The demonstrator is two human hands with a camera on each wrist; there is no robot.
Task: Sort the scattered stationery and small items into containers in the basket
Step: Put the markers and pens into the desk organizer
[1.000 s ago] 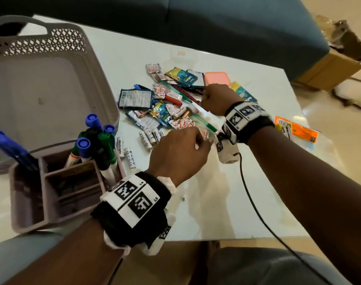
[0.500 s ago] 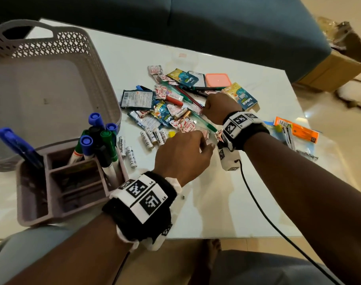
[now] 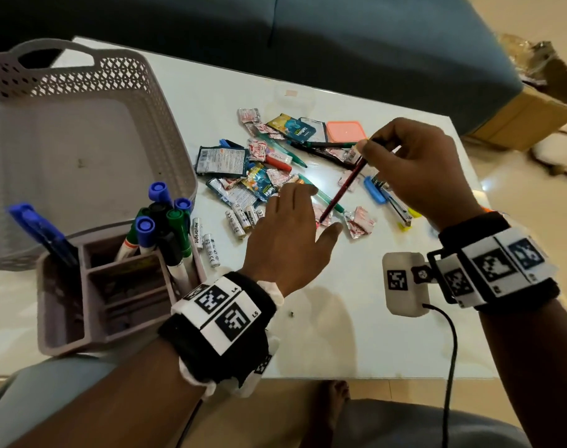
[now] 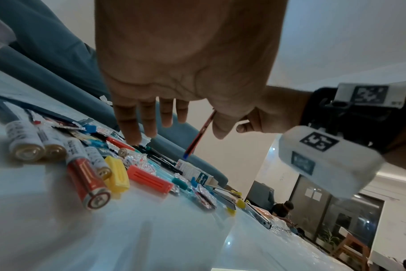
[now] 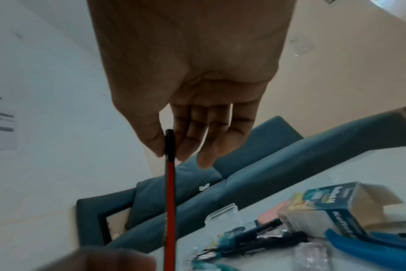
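My right hand (image 3: 369, 149) pinches the black end of a red-and-black pencil (image 3: 342, 189) between thumb and fingers (image 5: 167, 146) and holds it above the pile, tip pointing down towards my left hand. My left hand (image 3: 303, 205) hovers flat with straight fingers (image 4: 148, 124) over the batteries (image 3: 240, 218) and a green pen (image 3: 321, 197), holding nothing. The scattered pile (image 3: 275, 163) of sachets, pens and wrappers lies mid-table. A grey basket (image 3: 120, 79) stands at the left, and a grey divided organizer (image 3: 65, 331) with several markers (image 3: 161, 221) stands in front of it.
A small box (image 5: 332, 209) and a blue clip (image 3: 374, 190) lie under my right hand. An orange lid (image 3: 345, 130) sits at the back of the pile. A blue sofa (image 3: 308, 37) runs behind the table, and a cardboard box (image 3: 531, 101) stands on the floor at right.
My right hand has lifted off the pile with the pencil pinched in it. My left hand has uncurled from near the table and spread flat.
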